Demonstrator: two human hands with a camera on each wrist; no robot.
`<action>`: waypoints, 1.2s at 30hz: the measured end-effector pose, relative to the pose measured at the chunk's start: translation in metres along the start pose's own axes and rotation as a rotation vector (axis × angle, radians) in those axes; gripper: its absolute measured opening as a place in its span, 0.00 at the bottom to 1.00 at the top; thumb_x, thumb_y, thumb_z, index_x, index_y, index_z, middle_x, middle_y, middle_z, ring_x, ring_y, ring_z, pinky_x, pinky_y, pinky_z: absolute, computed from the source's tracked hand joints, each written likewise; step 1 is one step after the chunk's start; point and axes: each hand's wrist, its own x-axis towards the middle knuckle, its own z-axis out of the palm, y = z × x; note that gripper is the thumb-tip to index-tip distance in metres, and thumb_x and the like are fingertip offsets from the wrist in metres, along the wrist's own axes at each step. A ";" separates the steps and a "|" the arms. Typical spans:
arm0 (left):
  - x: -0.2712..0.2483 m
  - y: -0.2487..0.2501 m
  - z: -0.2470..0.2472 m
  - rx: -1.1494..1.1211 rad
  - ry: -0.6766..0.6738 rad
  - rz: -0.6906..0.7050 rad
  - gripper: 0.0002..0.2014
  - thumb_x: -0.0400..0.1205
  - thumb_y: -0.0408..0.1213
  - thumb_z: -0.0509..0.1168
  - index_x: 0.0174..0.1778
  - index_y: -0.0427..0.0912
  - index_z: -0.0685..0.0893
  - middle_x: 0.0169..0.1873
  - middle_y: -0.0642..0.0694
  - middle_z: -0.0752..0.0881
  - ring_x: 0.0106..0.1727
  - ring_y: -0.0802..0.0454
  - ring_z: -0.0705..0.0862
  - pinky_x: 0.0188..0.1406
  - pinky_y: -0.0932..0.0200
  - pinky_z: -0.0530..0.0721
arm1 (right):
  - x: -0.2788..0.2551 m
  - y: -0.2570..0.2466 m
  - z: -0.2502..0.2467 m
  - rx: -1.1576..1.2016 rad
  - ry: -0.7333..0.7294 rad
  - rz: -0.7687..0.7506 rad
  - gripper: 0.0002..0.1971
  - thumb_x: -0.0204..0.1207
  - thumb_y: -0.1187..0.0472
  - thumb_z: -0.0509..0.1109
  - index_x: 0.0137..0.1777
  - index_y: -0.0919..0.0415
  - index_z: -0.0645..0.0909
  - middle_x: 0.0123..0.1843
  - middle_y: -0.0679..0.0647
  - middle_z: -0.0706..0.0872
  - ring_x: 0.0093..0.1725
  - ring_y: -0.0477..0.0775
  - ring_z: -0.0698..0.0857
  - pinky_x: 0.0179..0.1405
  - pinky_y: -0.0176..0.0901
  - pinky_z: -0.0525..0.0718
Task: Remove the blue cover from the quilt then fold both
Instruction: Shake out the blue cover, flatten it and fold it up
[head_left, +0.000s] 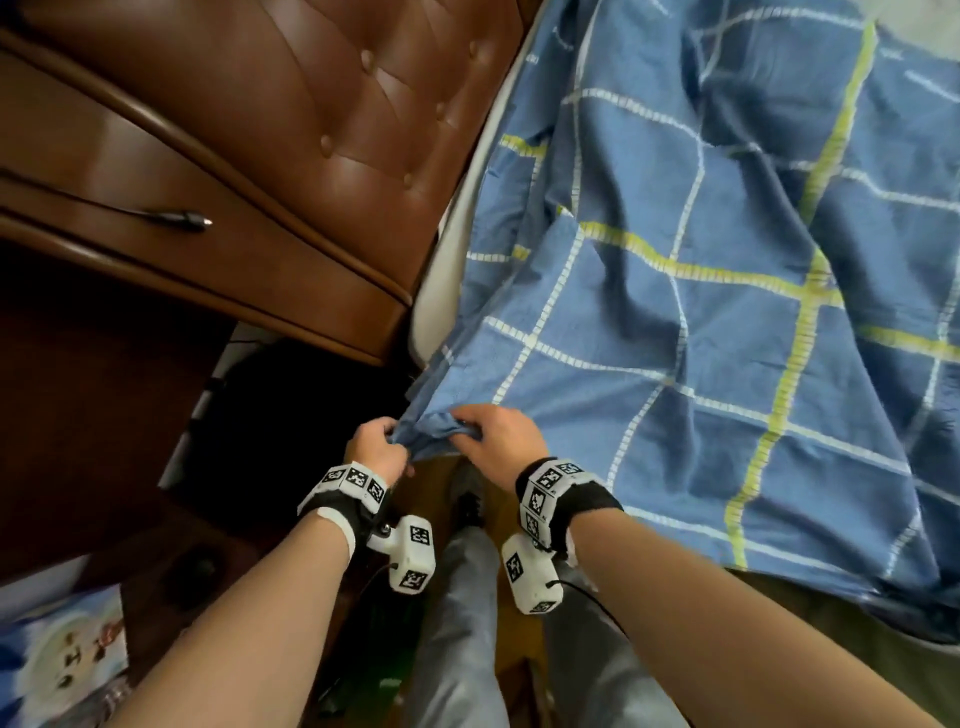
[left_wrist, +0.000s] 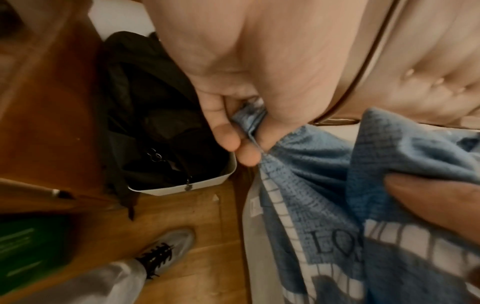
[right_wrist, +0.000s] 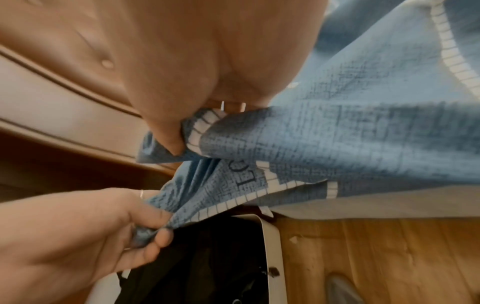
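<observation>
The blue cover (head_left: 701, 322), checked with white and yellow lines, lies spread over the bed and hangs off its near corner. My left hand (head_left: 376, 447) pinches the bunched corner of the blue cover (left_wrist: 298, 164) between thumb and fingers. My right hand (head_left: 493, 441) grips a fold of the blue cover (right_wrist: 337, 133) just to the right of it. In the right wrist view my left hand (right_wrist: 85, 230) holds the gathered tip while my right hand (right_wrist: 168, 115) clamps the hem above. The quilt inside is hidden.
A brown tufted headboard (head_left: 363, 119) and a wooden nightstand (head_left: 171, 228) stand left of the bed. A white bin (left_wrist: 182, 185) holding a black bag sits on the wooden floor (left_wrist: 194, 216) below my hands. My shoe (left_wrist: 166, 248) is near the bed's edge.
</observation>
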 end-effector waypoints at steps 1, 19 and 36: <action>0.005 -0.007 -0.002 0.027 -0.032 -0.013 0.09 0.73 0.25 0.70 0.43 0.43 0.86 0.34 0.43 0.90 0.37 0.44 0.91 0.44 0.46 0.91 | 0.002 0.000 0.008 -0.011 -0.024 0.000 0.12 0.78 0.50 0.67 0.60 0.43 0.84 0.50 0.47 0.90 0.52 0.57 0.87 0.47 0.50 0.85; 0.048 0.240 -0.005 0.027 -0.171 0.334 0.30 0.79 0.49 0.70 0.76 0.42 0.73 0.71 0.44 0.79 0.71 0.46 0.78 0.72 0.53 0.73 | 0.074 0.068 -0.160 0.097 0.187 0.415 0.27 0.78 0.56 0.69 0.77 0.49 0.70 0.72 0.53 0.80 0.70 0.57 0.79 0.67 0.55 0.80; 0.161 0.356 0.070 -0.006 -0.134 0.224 0.25 0.74 0.53 0.75 0.53 0.35 0.80 0.48 0.44 0.84 0.52 0.44 0.84 0.48 0.57 0.80 | 0.175 0.158 -0.224 0.186 0.281 0.418 0.39 0.78 0.58 0.71 0.85 0.52 0.55 0.80 0.60 0.69 0.75 0.63 0.75 0.72 0.61 0.76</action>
